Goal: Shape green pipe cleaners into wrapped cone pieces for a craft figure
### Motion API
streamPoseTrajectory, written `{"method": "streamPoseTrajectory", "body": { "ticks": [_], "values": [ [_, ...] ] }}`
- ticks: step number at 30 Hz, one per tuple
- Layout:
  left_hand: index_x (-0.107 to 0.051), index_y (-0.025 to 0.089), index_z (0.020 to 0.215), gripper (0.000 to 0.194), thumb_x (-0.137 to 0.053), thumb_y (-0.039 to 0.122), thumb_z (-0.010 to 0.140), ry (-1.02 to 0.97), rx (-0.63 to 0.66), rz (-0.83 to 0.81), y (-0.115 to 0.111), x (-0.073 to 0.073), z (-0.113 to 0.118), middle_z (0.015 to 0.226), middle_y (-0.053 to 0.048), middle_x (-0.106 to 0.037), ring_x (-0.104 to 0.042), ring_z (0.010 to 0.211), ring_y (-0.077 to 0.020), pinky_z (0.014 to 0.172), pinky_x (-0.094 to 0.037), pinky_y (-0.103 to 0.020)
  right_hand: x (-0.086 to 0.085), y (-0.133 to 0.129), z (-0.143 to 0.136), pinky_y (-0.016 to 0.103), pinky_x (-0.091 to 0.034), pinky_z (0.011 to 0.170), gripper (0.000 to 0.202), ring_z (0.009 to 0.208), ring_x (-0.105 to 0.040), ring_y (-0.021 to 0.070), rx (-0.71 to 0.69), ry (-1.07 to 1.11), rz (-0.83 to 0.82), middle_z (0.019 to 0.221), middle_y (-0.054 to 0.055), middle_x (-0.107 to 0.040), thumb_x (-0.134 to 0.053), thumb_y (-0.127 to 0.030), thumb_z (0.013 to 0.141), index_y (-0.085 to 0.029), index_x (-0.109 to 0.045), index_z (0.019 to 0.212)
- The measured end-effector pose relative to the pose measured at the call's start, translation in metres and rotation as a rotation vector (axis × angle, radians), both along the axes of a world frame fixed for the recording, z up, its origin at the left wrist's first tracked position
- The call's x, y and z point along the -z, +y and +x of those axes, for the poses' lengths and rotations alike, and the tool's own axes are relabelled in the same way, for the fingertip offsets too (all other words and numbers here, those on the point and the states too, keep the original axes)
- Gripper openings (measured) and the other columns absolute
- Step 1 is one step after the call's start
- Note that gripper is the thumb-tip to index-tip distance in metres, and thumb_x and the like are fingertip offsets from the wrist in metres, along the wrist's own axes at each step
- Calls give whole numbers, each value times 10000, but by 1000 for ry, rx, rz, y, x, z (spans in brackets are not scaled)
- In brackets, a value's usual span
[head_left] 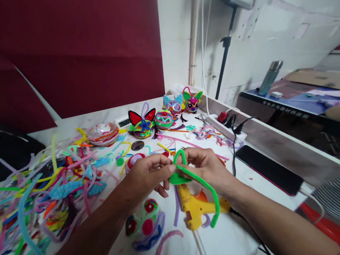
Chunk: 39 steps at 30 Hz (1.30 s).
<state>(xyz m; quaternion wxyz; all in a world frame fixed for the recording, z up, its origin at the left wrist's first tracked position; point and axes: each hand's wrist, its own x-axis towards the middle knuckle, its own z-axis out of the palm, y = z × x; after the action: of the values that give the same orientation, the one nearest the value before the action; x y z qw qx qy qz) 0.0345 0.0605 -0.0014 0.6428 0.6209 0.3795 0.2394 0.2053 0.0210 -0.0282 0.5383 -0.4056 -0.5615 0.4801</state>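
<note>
Pinching green pipe cleaner (214, 195), left hand (151, 173) and right hand (207, 168) were narrowed on it near its loop, above table (226, 238), close to yellow glue gun (195, 214). Fuzzy length seemed light, soft, bendable, hardly slippery; loop's base suited grip.

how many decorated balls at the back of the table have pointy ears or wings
3: the red-winged ball, leftmost; the blue-eared ball, farther right and back; the green-eared ball, rightmost. Clutter could hide more.
</note>
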Motion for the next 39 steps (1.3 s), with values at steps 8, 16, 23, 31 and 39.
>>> {"method": "streamPoseTrajectory", "body": {
  "ticks": [8,16,23,31,39],
  "values": [
    [-617,141,736,220,-662,355,746,-29,-27,-5,0,2,2,535,34,-550,-526,466,-87,428,-514,-201,-1,0,-1,230,-362,539,290,574,-422,103,21,33,-33,615,-24,-501,-783,-383,648,-159,-605,692],
    [-612,148,734,209,-660,351,736,-38,-84,64,-3,6,5,498,49,-542,-528,441,-83,431,-490,-187,1,1,-1,226,-371,525,325,557,-447,103,13,118,-84,605,-26,-517,-813,-385,611,-167,-592,707],
    [-623,152,752,215,-683,356,714,-43,-108,78,-3,6,5,522,56,-543,-539,448,-85,453,-486,-195,9,3,1,215,-395,545,291,554,-461,83,-57,175,-71,648,-35,-523,-794,-343,666,-177,-587,786],
    [-619,155,726,206,-689,348,714,-62,-98,44,-2,7,4,498,52,-534,-508,430,-82,443,-469,-195,5,2,3,231,-428,580,334,607,-503,101,-83,145,-75,693,-20,-548,-802,-364,645,-182,-571,805],
    [-620,157,727,189,-692,331,737,-79,-138,89,1,5,-1,589,50,-560,-535,451,-73,461,-458,-190,-2,-5,2,265,-447,678,472,719,-541,133,59,0,120,769,-22,-563,-767,-281,699,-229,-492,1080]
  ]
}}
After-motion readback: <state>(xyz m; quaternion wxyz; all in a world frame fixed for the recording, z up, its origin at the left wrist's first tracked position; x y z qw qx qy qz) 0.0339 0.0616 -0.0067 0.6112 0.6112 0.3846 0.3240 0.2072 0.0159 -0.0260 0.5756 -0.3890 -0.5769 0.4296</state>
